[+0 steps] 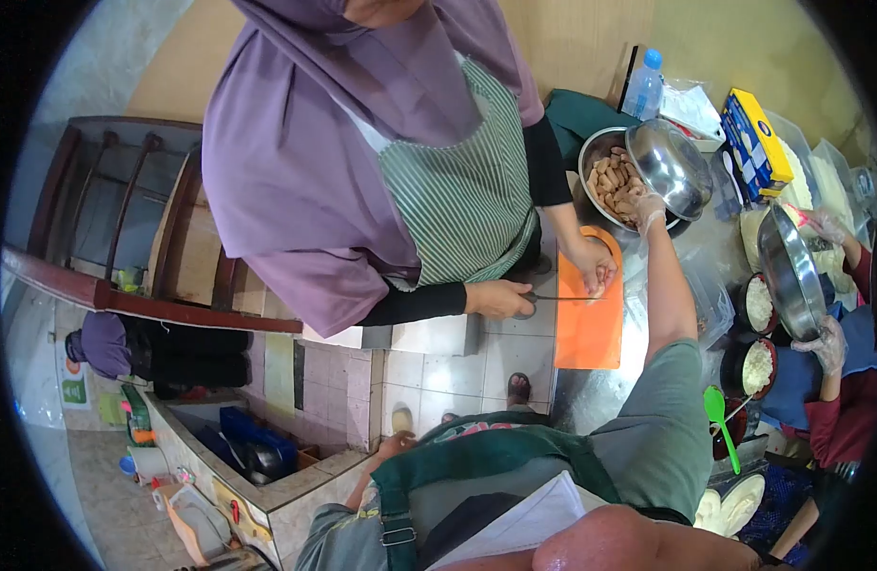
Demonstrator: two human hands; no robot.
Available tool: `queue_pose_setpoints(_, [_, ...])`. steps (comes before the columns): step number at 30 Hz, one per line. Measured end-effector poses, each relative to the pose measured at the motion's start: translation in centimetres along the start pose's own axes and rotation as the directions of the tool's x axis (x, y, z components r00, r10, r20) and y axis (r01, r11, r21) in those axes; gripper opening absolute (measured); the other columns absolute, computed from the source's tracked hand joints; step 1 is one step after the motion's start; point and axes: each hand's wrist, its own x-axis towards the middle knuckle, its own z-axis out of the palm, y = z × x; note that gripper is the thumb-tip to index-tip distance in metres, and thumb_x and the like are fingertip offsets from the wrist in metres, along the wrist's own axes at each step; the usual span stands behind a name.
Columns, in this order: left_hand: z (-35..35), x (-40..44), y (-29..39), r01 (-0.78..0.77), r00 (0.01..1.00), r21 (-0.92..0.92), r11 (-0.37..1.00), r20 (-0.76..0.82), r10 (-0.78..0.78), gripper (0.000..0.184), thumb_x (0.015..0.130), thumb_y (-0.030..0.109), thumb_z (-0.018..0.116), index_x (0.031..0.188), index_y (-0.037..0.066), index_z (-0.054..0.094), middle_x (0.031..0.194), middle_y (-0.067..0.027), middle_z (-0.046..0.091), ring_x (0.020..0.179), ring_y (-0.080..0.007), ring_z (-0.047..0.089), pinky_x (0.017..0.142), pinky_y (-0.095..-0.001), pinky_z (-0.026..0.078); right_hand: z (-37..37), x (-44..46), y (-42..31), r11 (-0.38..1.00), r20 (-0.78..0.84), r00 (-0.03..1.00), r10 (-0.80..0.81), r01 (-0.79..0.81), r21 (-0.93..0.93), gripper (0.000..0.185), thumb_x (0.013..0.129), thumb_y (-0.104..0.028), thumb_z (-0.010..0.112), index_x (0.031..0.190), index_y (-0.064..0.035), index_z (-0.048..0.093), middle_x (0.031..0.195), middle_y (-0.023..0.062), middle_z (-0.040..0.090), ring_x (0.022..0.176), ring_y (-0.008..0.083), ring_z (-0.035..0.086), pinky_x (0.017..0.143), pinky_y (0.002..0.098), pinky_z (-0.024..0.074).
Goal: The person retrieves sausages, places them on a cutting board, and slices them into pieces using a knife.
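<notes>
My right hand, in a clear plastic glove, reaches into a steel bowl of brown sausage-like pieces. Its fingers are bent at the pieces, close to the rim of a tilted metal bowl or lid; what they grip is hidden. My left hand hangs low beside my dark green apron, its fingers too small to read. Across from me, a person in a striped apron has a knife in one hand, with the other hand over an orange cutting board.
At the right, another person's gloved hands handle a large metal bowl. Nearby are small bowls of white food, a green spoon, a yellow-blue box and a water bottle. A tiled basin stands lower left.
</notes>
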Motion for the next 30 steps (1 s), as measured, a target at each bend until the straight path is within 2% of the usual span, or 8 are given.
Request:
queue_pose_setpoints(1, [0.0, 0.1, -0.4, -0.014, 1.0, -0.046, 0.999, -0.009, 0.014, 0.036, 0.073, 0.032, 0.058, 0.102, 0.012, 0.052, 0.087, -0.0096, 0.058, 0.083, -0.0242, 0.057, 0.071, -0.0324, 0.044, 0.1, -0.4, -0.3, 0.765, 0.016, 0.985, 0.17, -0.143, 0.628, 0.033, 0.073, -0.018, 0.059, 0.104, -0.0116, 0.048, 0.091, 0.0028, 0.055, 0.081, 0.0187, 0.054, 0.064, 0.0283, 0.042])
queue_pose_setpoints(2, [0.2, 0.2, -0.7, -0.03, 0.999, -0.092, 0.995, -0.018, 0.029, 0.036, 0.073, 0.033, 0.058, 0.102, 0.012, 0.053, 0.087, -0.0094, 0.058, 0.082, -0.0237, 0.057, 0.07, -0.0322, 0.044, 0.1, -0.9, -0.4, 0.173, 0.135, 0.948, 0.287, -0.19, 0.966, 0.029, 0.072, -0.014, 0.06, 0.1, -0.012, 0.051, 0.083, 0.0008, 0.056, 0.071, 0.016, 0.057, 0.052, 0.0289, 0.044])
queue_pose_setpoints(5, [-0.1, -0.6, 0.6, -0.071, 0.996, 0.009, 0.997, -0.06, 0.071, 0.035, 0.074, 0.035, 0.056, 0.101, 0.013, 0.054, 0.086, -0.0089, 0.059, 0.08, -0.0221, 0.057, 0.068, -0.0312, 0.044, -0.6, -2.3, -0.6, -0.071, 0.066, 0.979, 0.191, -0.053, 0.996, 0.015, 0.072, -0.008, 0.056, 0.085, -0.0127, 0.052, 0.078, -0.0023, 0.052, 0.061, 0.0096, 0.053, 0.041, 0.023, 0.0361])
queue_pose_setpoints(14, [0.1, -1.2, -1.1, -0.011, 0.994, 0.004, 1.0, -0.111, 0.012, 0.037, 0.075, 0.037, 0.053, 0.099, 0.009, 0.054, 0.085, -0.0118, 0.059, 0.08, -0.0237, 0.057, 0.068, -0.0325, 0.044, -4.2, -5.9, -0.9, -0.117, -0.042, 0.996, 0.084, 0.052, 0.992, 0.015, 0.071, -0.006, 0.054, 0.081, -0.0096, 0.044, 0.075, 0.0044, 0.055, 0.051, 0.009, 0.049, 0.038, 0.0193, 0.0365])
queue_pose_setpoints(21, [1.2, 1.0, -5.8, 0.056, 0.994, -0.348, 0.936, -0.069, -0.085, 0.039, 0.073, 0.037, 0.055, 0.099, 0.009, 0.054, 0.085, -0.0126, 0.06, 0.082, -0.025, 0.057, 0.071, -0.0335, 0.044, -5.9, -11.0, 1.6, -0.212, -0.177, 0.984, 0.018, 0.177, 0.961, 0.045, 0.079, -0.009, 0.049, 0.12, -0.003, 0.033, 0.094, 0.0115, 0.057, 0.055, 0.0047, 0.05, 0.037, 0.0128, 0.0345])
queue_pose_setpoints(24, [1.6, 1.7, -7.3, -0.022, 0.998, -0.206, 0.978, -0.068, 0.008, 0.04, 0.072, 0.036, 0.057, 0.101, 0.009, 0.054, 0.087, -0.0127, 0.06, 0.082, -0.024, 0.057, 0.072, -0.0328, 0.044, -10.1, -18.0, -3.5, -0.105, -0.195, 0.974, 0.117, 0.207, 0.973, 0.048, 0.08, -0.008, 0.047, 0.125, -0.0077, 0.028, 0.104, 0.0142, 0.052, 0.053, 0.0021, 0.041, 0.039, 0.0111, 0.0312])
queue_pose_setpoints(26, [0.1, 0.4, -4.5, -0.028, 0.996, -0.036, 0.999, -0.081, 0.026, 0.039, 0.071, 0.034, 0.057, 0.101, 0.01, 0.054, 0.087, -0.0122, 0.06, 0.081, -0.0227, 0.057, 0.072, -0.0319, 0.044, -10.9, -21.5, -5.0, -0.215, -0.242, 0.97, -0.011, 0.234, 0.948, 0.055, 0.08, -0.006, 0.046, 0.129, -0.0089, 0.02, 0.109, 0.0181, 0.049, 0.049, 0.0012, 0.032, 0.039, 0.0106, 0.0295])
queue_pose_setpoints(30, [-0.9, -2.0, -3.5, 0.008, 0.981, -0.009, 1.0, -0.192, -0.009, 0.035, 0.072, 0.036, 0.055, 0.1, 0.014, 0.055, 0.09, -0.0126, 0.059, 0.084, -0.0261, 0.056, 0.075, -0.0338, 0.043, -10.9, -27.9, -10.2, -0.094, -0.295, 0.945, -0.141, 0.283, 0.954, 0.06, 0.079, -0.011, 0.05, 0.129, -0.0078, 0.018, 0.105, 0.016, 0.05, 0.05, -0.0005, 0.033, 0.04, 0.0085, 0.0291])
